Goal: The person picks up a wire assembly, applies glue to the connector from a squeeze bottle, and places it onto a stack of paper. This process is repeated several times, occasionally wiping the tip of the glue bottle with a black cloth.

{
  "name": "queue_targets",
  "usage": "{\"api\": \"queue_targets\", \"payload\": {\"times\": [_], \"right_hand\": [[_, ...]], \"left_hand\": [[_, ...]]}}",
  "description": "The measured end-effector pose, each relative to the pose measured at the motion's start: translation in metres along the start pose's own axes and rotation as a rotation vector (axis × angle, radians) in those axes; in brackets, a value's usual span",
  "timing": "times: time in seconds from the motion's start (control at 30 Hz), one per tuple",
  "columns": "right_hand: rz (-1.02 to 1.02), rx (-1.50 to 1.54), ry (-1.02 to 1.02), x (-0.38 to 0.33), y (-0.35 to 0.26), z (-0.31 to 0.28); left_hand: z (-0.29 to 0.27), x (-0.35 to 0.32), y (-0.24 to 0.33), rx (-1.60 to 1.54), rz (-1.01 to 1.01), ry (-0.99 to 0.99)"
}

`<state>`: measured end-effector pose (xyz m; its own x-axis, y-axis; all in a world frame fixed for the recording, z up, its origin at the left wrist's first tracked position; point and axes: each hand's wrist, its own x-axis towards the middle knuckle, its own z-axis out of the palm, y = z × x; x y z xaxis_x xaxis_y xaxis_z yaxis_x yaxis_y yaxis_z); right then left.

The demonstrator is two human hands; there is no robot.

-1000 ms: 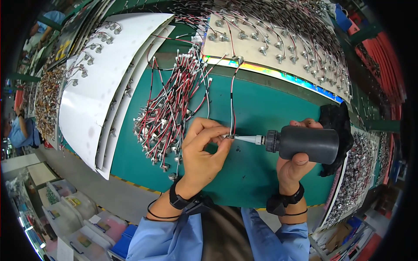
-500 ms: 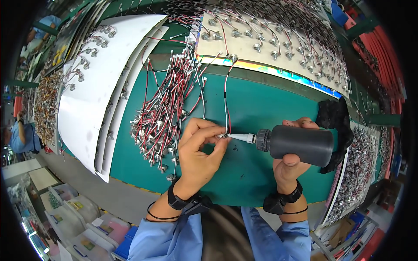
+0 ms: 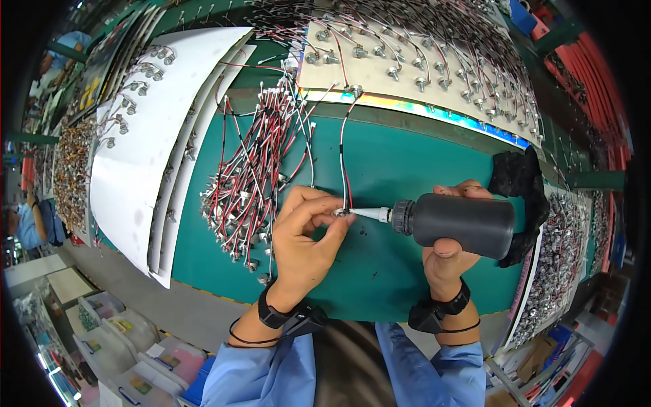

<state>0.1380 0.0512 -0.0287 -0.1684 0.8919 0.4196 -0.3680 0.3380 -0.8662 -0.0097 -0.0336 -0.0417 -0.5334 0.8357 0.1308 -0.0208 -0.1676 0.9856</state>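
Observation:
My left hand (image 3: 308, 234) pinches a small wired metal part (image 3: 341, 212) between thumb and fingertips. Its red, white and black wires (image 3: 344, 156) stretch away across the mat to the board's front edge. Lying nearly level in my right hand (image 3: 447, 258) is a dark grey squeeze bottle (image 3: 464, 225), gripped with the thumb on the near side and fingers on the far side. The bottle's pale tapered nozzle (image 3: 369, 214) points left, its tip at the pinched part; whether it touches or anything comes out is too small to tell. Beside my left hand lies a heap of similar wired parts (image 3: 241, 197).
A cream board (image 3: 407, 88) with rows of wired parts lies at the far side. White sheets (image 3: 149, 136) stand at left on the green mat (image 3: 393, 285). A black cloth (image 3: 525, 183) and another parts-covered board (image 3: 553, 264) are at right. Lidded plastic bins (image 3: 129, 332) sit lower left.
The whole view has shifted slightly to the left. Both hands keep their grips, and the nozzle tip stays at the small part.

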Motion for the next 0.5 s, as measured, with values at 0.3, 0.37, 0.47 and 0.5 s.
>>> {"api": "queue_targets", "payload": {"times": [0.3, 0.37, 0.47, 0.5], "right_hand": [[0.012, 0.006, 0.03, 0.0012, -0.0031, 0.0019], [0.005, 0.01, 0.042, 0.0013, -0.0028, 0.0023], [-0.003, 0.007, 0.046, 0.0017, -0.0024, 0.0017], [-0.009, 0.002, 0.045, 0.0019, -0.0022, 0.0011]], "left_hand": [[-0.0003, -0.0005, 0.0024, -0.019, -0.067, -0.008], [-0.0004, -0.0005, 0.0025, -0.03, -0.072, -0.007], [-0.0003, 0.0002, 0.0024, -0.053, -0.068, -0.008], [-0.0004, 0.0004, 0.0025, -0.064, -0.067, -0.009]]}}
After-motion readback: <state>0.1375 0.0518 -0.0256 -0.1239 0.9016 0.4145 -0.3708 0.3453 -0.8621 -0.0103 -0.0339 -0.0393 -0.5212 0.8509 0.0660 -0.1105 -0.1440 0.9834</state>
